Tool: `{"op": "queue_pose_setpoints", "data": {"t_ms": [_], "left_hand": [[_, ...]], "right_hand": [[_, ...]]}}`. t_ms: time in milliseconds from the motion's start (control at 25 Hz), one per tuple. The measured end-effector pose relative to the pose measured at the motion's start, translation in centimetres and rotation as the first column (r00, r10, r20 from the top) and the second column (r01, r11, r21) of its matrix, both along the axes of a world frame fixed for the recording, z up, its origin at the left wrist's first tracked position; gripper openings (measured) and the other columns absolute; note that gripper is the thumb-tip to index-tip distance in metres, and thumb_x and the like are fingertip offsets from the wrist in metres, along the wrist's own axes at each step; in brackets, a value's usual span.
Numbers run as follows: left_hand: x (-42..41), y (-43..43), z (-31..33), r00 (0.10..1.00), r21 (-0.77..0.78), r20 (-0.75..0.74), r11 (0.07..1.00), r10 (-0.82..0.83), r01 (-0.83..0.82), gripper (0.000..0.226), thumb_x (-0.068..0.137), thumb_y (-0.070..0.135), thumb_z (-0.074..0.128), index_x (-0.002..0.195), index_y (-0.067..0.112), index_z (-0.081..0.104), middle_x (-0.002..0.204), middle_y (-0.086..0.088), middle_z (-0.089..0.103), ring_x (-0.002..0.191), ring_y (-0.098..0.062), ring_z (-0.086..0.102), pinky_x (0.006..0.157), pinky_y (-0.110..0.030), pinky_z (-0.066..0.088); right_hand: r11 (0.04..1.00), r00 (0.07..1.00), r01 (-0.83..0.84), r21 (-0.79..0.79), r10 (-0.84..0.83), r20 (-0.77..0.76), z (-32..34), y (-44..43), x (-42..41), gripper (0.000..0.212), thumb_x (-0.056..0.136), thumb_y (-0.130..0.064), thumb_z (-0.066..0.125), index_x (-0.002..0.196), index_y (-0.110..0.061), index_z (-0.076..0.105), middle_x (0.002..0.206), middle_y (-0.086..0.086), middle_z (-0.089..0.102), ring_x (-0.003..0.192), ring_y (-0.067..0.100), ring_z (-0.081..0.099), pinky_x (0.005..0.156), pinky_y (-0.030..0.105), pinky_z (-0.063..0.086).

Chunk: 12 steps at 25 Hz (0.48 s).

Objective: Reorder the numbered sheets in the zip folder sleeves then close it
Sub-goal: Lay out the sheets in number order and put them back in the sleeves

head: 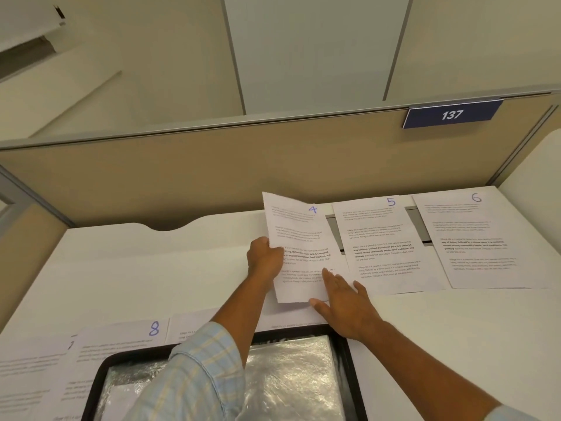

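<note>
Sheet 4 [299, 238] is tilted up off the white desk, its top edge raised. My left hand [264, 258] grips its left edge. My right hand [346, 305] lies flat with straight fingers on its lower right corner. Sheet 5 [382, 241] and sheet 6 [479, 241] lie flat to the right in a row. At the near left lie sheet 8 [127, 338] and sheet 7 [33, 366], with another sheet [194, 326] partly under my left arm. The open black zip folder [352, 375] with shiny clear sleeves [288, 378] lies at the near edge under my arms.
A tan partition wall [182, 177] with a blue plate marked 137 [452, 114] runs behind the desk [151, 268]. A grey slot [420, 226] in the desk shows between sheets 5 and 6.
</note>
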<state>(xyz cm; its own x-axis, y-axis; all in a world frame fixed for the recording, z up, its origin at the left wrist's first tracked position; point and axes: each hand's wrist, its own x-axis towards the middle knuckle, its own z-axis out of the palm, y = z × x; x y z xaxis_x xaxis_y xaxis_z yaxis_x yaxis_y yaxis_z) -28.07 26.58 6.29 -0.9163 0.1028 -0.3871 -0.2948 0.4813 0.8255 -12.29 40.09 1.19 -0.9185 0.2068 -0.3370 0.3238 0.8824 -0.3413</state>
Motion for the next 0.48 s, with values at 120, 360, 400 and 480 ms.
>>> {"op": "queue_pose_setpoints", "data": {"t_ms": [120, 360, 400, 480], "left_hand": [[1.3, -0.7, 1.4, 0.988, 0.003, -0.103, 0.993, -0.117, 0.118, 0.021, 0.106, 0.020, 0.056, 0.127, 0.021, 0.052, 0.120, 0.002, 0.065, 0.097, -0.017, 0.067, 0.065, -0.024, 0.055], [3.3, -5.0, 4.9, 0.936, 0.188, -0.337, 0.967, -0.099, 0.170, 0.031, 0.107, 0.011, 0.053, 0.135, 0.023, 0.056, 0.127, 0.009, 0.065, 0.110, -0.010, 0.065, 0.068, -0.011, 0.054], [3.6, -5.9, 5.6, 0.940, 0.230, -0.328, 0.958, -0.089, 0.171, 0.032, 0.107, 0.010, 0.054, 0.135, 0.024, 0.056, 0.126, 0.011, 0.066, 0.109, -0.009, 0.067, 0.067, -0.011, 0.055], [4.4, -7.9, 6.8, 0.946, 0.287, -0.309, 0.940, -0.094, 0.187, 0.034, 0.106, 0.011, 0.056, 0.134, 0.028, 0.058, 0.123, 0.015, 0.068, 0.107, -0.006, 0.068, 0.069, -0.013, 0.057]], "right_hand": [[0.992, 0.989, 0.075, -0.102, -0.087, -0.119, 1.0, 0.3, 0.3, 0.082, 0.104, -0.064, 0.034, 0.166, -0.017, 0.008, 0.171, 0.001, 0.022, 0.155, 0.020, 0.028, 0.128, 0.044, 0.017], [0.904, 0.890, 0.171, -0.391, -0.312, -0.333, 4.2, -0.1, 0.5, 0.066, 0.100, -0.064, 0.046, 0.152, -0.024, 0.040, 0.149, -0.007, 0.054, 0.137, 0.018, 0.052, 0.112, 0.037, 0.043], [0.882, 0.869, 0.182, -0.435, -0.351, -0.349, 4.9, -0.5, 0.5, 0.061, 0.102, -0.058, 0.050, 0.151, -0.022, 0.042, 0.146, -0.008, 0.054, 0.135, 0.016, 0.052, 0.109, 0.032, 0.041], [0.815, 0.836, 0.229, -0.533, -0.445, -0.321, 6.2, -1.0, 0.2, 0.061, 0.101, -0.052, 0.056, 0.151, -0.019, 0.043, 0.146, -0.008, 0.053, 0.135, 0.014, 0.050, 0.108, 0.031, 0.041]]}}
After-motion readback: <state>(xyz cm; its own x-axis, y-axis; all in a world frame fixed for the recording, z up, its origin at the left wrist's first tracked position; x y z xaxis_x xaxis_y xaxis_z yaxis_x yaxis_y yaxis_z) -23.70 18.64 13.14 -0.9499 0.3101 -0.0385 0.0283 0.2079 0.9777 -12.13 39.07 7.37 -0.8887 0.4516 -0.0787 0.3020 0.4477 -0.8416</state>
